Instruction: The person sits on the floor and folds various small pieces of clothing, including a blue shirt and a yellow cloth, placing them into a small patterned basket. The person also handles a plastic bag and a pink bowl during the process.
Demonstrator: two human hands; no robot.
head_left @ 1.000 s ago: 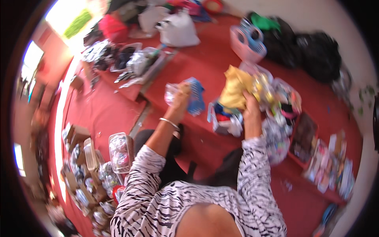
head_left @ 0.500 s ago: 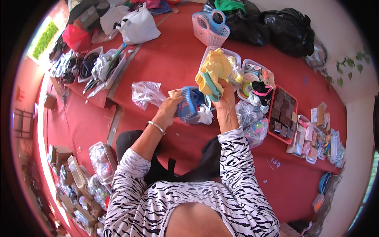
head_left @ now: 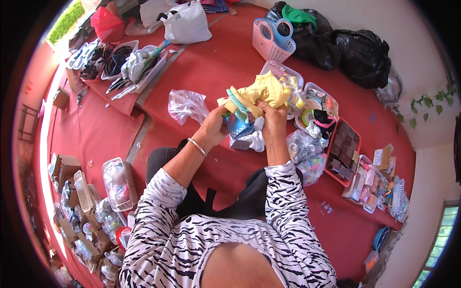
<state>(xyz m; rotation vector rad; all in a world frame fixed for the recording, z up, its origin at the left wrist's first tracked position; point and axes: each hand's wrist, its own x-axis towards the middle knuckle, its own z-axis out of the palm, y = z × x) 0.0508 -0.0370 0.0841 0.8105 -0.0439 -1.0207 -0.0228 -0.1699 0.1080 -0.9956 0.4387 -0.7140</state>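
Bunched yellow cloth [head_left: 265, 90] with a teal-green strip of cloth [head_left: 238, 106] is gripped in my right hand [head_left: 273, 124], the thumb pressed on top. My left hand [head_left: 212, 127], with a bangle at the wrist, is closed at the edge of a blue patterned cloth [head_left: 240, 128]; its fingertips are partly hidden. Both hands are close together, and the yellow and teal cloths overlap the blue one. Underneath is a small container with a white plastic bag [head_left: 257, 139] at its side, mostly covered by the cloths.
A clear plastic bag [head_left: 186, 105] lies left of my hands. Filled tubs, a red tray of dark boxes [head_left: 344, 151] and a pink basket [head_left: 271, 41] stand to the right and beyond. Black bags [head_left: 362, 57] lie at the far wall; a long basket [head_left: 118, 185] sits at left.
The yellow and teal cloths have tipped leftward and down, over the blue cloth. My hands have come nearer each other. The whole view has shifted slightly.
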